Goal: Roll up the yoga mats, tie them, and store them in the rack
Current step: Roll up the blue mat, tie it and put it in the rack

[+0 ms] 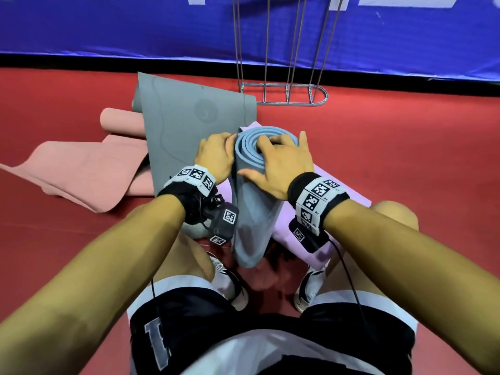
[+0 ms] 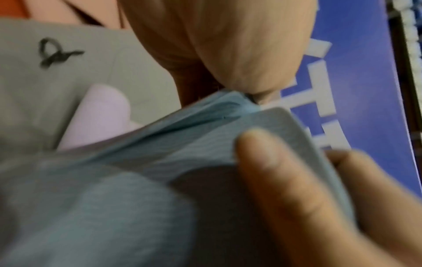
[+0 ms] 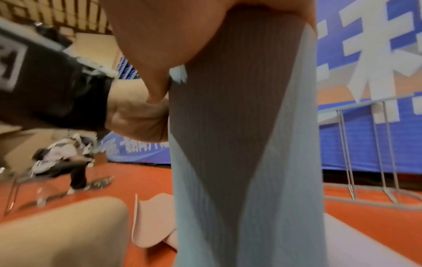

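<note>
A rolled blue-grey yoga mat (image 1: 250, 212) stands upright on the red floor between my knees. My left hand (image 1: 217, 155) grips the left side of its top end. My right hand (image 1: 278, 161) lies over the top, fingers hooked into the spiral and thumb spread down the front. In the right wrist view the roll (image 3: 239, 144) fills the middle under my palm. The left wrist view is blurred and shows the roll's layered end (image 2: 205, 115). The wire rack (image 1: 284, 93) stands empty by the blue wall.
A grey mat (image 1: 184, 125) lies flat at the left with a black tie loop (image 2: 54, 53) on it. A pink mat (image 1: 81, 169) lies partly unrolled beneath it. A lilac mat (image 1: 335, 190) lies under the roll. Another person (image 3: 61, 157) bends over far away.
</note>
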Demonstrator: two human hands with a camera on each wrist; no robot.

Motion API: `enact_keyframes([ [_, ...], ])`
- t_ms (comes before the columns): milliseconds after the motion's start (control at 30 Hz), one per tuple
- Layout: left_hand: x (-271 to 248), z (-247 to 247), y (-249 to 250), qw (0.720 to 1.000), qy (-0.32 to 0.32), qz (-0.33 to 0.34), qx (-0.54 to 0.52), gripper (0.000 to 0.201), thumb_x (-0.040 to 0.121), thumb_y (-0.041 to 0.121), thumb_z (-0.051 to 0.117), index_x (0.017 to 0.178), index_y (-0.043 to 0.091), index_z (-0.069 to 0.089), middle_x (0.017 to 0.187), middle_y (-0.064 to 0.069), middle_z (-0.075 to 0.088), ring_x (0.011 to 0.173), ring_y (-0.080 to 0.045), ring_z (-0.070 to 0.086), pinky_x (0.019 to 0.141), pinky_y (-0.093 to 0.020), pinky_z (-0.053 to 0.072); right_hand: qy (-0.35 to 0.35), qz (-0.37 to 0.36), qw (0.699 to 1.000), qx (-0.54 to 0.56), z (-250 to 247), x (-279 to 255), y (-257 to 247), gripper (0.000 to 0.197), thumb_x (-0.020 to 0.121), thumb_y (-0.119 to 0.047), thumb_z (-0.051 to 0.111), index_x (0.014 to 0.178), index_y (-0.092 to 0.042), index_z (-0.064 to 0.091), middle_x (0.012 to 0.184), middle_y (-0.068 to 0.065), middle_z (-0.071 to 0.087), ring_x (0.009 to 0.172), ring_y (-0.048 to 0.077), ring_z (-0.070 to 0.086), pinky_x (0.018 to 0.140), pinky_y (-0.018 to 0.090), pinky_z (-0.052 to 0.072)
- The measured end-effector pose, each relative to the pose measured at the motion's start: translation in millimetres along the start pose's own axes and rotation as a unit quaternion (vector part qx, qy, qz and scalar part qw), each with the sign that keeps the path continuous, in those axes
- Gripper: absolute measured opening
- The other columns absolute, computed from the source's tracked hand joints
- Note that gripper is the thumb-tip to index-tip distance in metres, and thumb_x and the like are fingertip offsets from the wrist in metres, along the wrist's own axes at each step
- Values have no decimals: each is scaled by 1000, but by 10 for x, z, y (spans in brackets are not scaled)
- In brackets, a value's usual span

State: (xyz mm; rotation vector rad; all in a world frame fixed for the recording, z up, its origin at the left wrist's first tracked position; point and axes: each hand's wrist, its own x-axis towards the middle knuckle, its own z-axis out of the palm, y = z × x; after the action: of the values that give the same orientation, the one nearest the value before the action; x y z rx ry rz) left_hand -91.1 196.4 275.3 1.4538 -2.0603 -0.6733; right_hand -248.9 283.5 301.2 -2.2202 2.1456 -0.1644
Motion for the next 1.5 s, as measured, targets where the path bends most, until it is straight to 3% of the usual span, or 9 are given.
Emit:
enact_keyframes([
  [167,-30,-40,79,1000,20,-14,18,39,104,30,39,76,12,59,79,-18,65,87,-48,55,81,-45,48,-2,5,1000,-24,-13,121,55,56,90,-73,45,118,-25,53,108,5,66,126,29,45,117,58,21],
  [300,-183,117,98,953,-37,-107,-280,26,86,21,54,93,31,77,93,5,76,94,-21,67,96,-41,54,-2,18,999,-26,1,147,70,60,93,-74,39,123,-24,53,109,6,66,126,30,44,115,63,23],
  [500,-413,321,-19,940,-111,-27,-321,99,68,-8,80,150,19,31,133,8,56,114,11,57,93,-11,45,-1,25,1000,10,21,186,112,62,94,-74,35,121,-22,55,118,8,65,132,29,42,117,66,17],
  [633,-502,619,-137,965,-78,-87,-234,144,44,34,101,149,49,3,146,3,49,129,-13,54,109,-32,46,14,20,999,42,91,211,49,61,92,-74,39,119,-22,59,119,4,66,134,27,42,119,64,10],
  [767,-463,626,-111,967,-27,-91,-237,135,40,39,100,148,46,18,130,11,61,116,-10,63,100,-31,52,68,2,981,181,61,248,106,64,76,-70,70,107,-15,69,111,4,67,119,30,54,120,62,14],
  [967,-275,351,-42,960,25,-51,-273,113,44,34,101,142,32,45,129,16,63,116,-3,63,100,-35,54,210,56,911,350,111,121,248,123,50,-64,85,151,-11,37,157,14,28,148,28,25,122,33,19],
  [1167,52,-148,368,931,73,-33,-355,97,41,43,97,124,15,58,115,7,72,99,-4,71,84,-29,59,36,155,859,486,481,-119,431,162,32,-68,92,161,-27,2,167,-2,17,151,17,23,123,44,26],
  [1300,125,-218,731,908,43,-12,-416,93,44,46,97,123,17,56,117,0,72,103,-14,72,86,-34,60,83,114,821,553,458,-208,437,135,34,-57,94,147,-31,26,141,-24,45,127,-8,47,108,30,44],
  [1500,-193,182,651,930,-54,11,-364,112,48,48,86,144,14,38,128,4,62,110,-2,65,96,-28,54,164,122,756,622,288,-340,619,116,41,-41,96,140,-13,42,134,0,61,120,11,62,101,38,53],
])
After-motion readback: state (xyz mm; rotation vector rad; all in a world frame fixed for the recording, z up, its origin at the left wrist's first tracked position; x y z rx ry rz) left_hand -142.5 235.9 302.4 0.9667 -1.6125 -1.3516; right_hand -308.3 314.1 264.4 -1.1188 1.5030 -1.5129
